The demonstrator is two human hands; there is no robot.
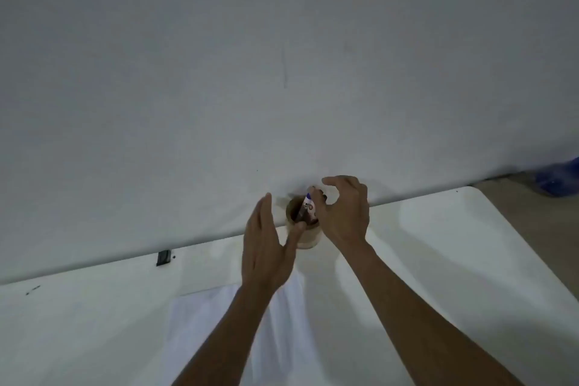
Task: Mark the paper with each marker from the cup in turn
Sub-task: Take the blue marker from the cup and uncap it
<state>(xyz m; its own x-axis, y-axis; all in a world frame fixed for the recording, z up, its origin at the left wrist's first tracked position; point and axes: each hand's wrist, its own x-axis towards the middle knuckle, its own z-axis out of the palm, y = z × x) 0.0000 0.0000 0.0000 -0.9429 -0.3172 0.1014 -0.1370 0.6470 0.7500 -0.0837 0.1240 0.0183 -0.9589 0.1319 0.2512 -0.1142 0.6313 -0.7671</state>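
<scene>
A brown cup (308,236) stands on the white table near its far edge, against the wall. Markers stick up inside it; one white marker (307,206) with a blue band leans out of the top. My right hand (343,216) hovers over the cup, thumb and fingers pinched on that marker's upper end. My left hand (266,244) is beside the cup on its left, fingers straight, thumb touching the cup's side. A white sheet of paper (200,332) lies on the table near me, partly hidden under my forearms.
The white table (454,260) ends at a grey wall (282,72) right behind the cup. A small black clip (163,258) sits at the far table edge on the left. A blue object (557,180) lies on the floor at far right.
</scene>
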